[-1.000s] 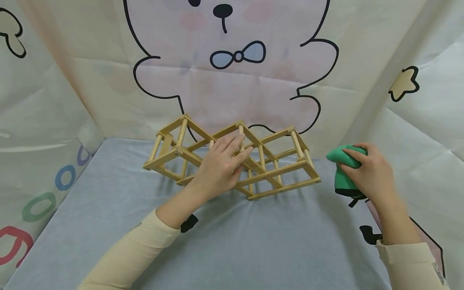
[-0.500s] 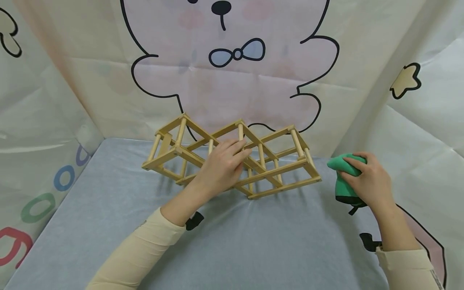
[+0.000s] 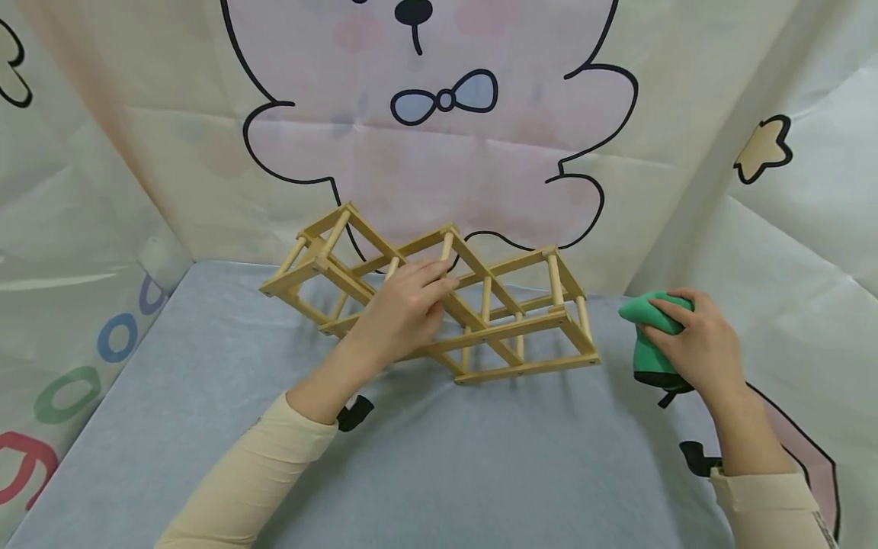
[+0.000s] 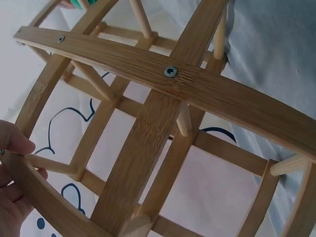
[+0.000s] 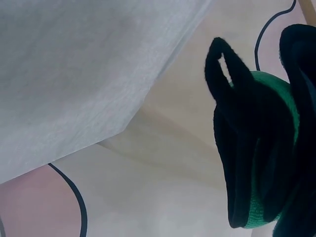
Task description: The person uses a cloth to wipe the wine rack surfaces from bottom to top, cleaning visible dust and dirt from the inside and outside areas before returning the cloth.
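A folding wooden wine rack [image 3: 504, 331], made of crossed slats and round dowels, stands at the back of the table. My left hand [image 3: 405, 305] is over its middle. In the left wrist view the thumb and fingers [image 4: 17, 140] pinch a slat's end, and screw heads show on the slats [image 4: 143, 143]. To the right, apart from the rack, my right hand [image 3: 706, 339] grips a folded green cloth item [image 3: 648, 354] with black trim. Its black loop [image 5: 234, 69] shows in the right wrist view; its exact kind is unclear.
A light blue cloth [image 3: 494, 457] covers the table. Printed fabric walls stand at the back [image 3: 521, 183] and on both sides. A black strap piece [image 3: 355, 413] sticks out by the left wrist, another [image 3: 696, 459] by the right.
The rack has shifted slightly left, its left end tilting, and my left hand has moved left with it. My right hand lowered a little early on, still holding the green cloth item.
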`<state>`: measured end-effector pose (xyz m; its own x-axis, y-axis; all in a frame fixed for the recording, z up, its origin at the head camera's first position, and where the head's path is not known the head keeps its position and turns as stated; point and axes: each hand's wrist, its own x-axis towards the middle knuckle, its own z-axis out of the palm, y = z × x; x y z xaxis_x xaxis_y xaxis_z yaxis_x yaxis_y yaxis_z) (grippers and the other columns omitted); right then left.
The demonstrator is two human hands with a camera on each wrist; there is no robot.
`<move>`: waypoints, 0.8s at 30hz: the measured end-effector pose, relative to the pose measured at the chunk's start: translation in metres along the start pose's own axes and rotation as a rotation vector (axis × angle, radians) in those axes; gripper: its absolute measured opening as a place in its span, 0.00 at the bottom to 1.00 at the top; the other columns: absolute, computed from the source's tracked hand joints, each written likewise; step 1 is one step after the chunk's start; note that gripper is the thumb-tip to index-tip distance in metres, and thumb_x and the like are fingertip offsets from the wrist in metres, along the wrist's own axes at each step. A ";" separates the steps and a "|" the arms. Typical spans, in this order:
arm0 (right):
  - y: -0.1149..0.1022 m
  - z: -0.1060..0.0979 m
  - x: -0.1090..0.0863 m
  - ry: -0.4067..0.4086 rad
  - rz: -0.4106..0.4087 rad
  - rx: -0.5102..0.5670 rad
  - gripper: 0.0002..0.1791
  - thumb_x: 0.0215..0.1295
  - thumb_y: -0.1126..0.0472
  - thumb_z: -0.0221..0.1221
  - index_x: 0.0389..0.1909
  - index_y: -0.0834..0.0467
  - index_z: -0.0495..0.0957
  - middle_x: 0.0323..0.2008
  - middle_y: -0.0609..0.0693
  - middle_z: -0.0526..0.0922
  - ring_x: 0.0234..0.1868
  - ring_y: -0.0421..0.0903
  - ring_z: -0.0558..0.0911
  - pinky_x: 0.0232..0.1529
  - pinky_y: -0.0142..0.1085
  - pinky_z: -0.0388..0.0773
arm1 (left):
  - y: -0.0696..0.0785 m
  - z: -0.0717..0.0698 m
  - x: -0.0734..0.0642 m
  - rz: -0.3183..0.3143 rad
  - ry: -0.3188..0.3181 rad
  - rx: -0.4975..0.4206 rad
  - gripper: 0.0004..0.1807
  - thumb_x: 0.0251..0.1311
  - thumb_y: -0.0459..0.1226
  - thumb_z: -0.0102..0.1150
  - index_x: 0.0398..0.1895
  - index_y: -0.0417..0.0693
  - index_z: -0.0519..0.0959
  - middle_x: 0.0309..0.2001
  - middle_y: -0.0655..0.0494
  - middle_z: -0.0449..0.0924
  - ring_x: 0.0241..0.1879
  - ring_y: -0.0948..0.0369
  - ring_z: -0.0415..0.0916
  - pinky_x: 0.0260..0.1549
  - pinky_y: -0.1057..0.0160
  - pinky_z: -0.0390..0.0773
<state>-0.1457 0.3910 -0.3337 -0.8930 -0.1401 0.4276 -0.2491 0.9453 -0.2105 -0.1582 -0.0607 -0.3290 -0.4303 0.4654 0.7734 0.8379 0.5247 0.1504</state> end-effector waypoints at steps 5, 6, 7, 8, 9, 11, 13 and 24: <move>0.001 -0.001 -0.003 -0.014 0.016 0.007 0.26 0.58 0.69 0.73 0.59 0.69 0.81 0.63 0.72 0.70 0.54 0.73 0.74 0.40 0.69 0.75 | -0.002 -0.008 -0.005 -0.018 -0.007 0.000 0.20 0.56 0.18 0.58 0.50 0.36 0.88 0.56 0.38 0.85 0.58 0.43 0.82 0.63 0.52 0.81; 0.001 -0.002 -0.004 -0.017 0.019 0.005 0.27 0.59 0.69 0.73 0.59 0.69 0.81 0.63 0.72 0.70 0.54 0.73 0.74 0.40 0.69 0.75 | -0.002 -0.009 -0.005 -0.021 -0.007 -0.001 0.21 0.55 0.18 0.57 0.50 0.36 0.88 0.56 0.37 0.85 0.58 0.43 0.82 0.62 0.51 0.82; 0.001 -0.002 -0.005 -0.019 0.019 0.000 0.27 0.58 0.69 0.73 0.59 0.69 0.81 0.63 0.72 0.70 0.54 0.73 0.74 0.40 0.69 0.75 | -0.003 -0.011 -0.006 -0.023 -0.007 -0.003 0.22 0.55 0.17 0.57 0.51 0.36 0.88 0.57 0.37 0.85 0.59 0.43 0.82 0.62 0.51 0.82; 0.001 -0.003 -0.005 -0.022 0.021 -0.003 0.27 0.58 0.69 0.73 0.59 0.69 0.81 0.63 0.72 0.70 0.54 0.73 0.74 0.39 0.69 0.75 | -0.003 -0.012 -0.007 -0.027 -0.007 -0.003 0.22 0.54 0.17 0.57 0.51 0.35 0.88 0.57 0.37 0.85 0.59 0.43 0.82 0.62 0.50 0.81; 0.002 -0.003 -0.006 -0.022 0.019 -0.003 0.27 0.58 0.69 0.73 0.59 0.69 0.81 0.63 0.72 0.70 0.54 0.73 0.74 0.39 0.69 0.75 | -0.003 -0.014 -0.008 -0.029 -0.007 -0.004 0.22 0.55 0.17 0.56 0.50 0.35 0.88 0.56 0.37 0.85 0.59 0.43 0.82 0.63 0.49 0.81; 0.002 -0.003 -0.007 -0.020 0.016 -0.003 0.27 0.58 0.69 0.73 0.59 0.69 0.81 0.63 0.72 0.70 0.54 0.73 0.74 0.39 0.69 0.75 | -0.004 -0.018 -0.010 -0.036 -0.004 -0.006 0.21 0.55 0.16 0.56 0.49 0.34 0.88 0.56 0.37 0.85 0.59 0.43 0.82 0.64 0.48 0.80; 0.001 -0.002 -0.008 -0.016 0.011 -0.002 0.27 0.57 0.69 0.74 0.59 0.68 0.81 0.63 0.71 0.70 0.53 0.73 0.74 0.39 0.68 0.75 | -0.005 -0.022 -0.012 -0.041 -0.001 -0.006 0.20 0.55 0.16 0.56 0.49 0.33 0.88 0.56 0.37 0.85 0.58 0.43 0.83 0.65 0.48 0.80; -0.001 0.000 -0.015 -0.008 -0.023 0.024 0.28 0.54 0.71 0.74 0.58 0.69 0.82 0.62 0.72 0.71 0.54 0.73 0.73 0.38 0.69 0.75 | -0.013 -0.033 -0.025 -0.036 0.034 0.002 0.18 0.55 0.14 0.61 0.47 0.31 0.88 0.55 0.36 0.85 0.57 0.41 0.83 0.65 0.50 0.80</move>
<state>-0.1324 0.3921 -0.3402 -0.8901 -0.1642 0.4251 -0.2785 0.9344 -0.2222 -0.1468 -0.1029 -0.3302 -0.4484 0.4219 0.7880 0.8213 0.5422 0.1771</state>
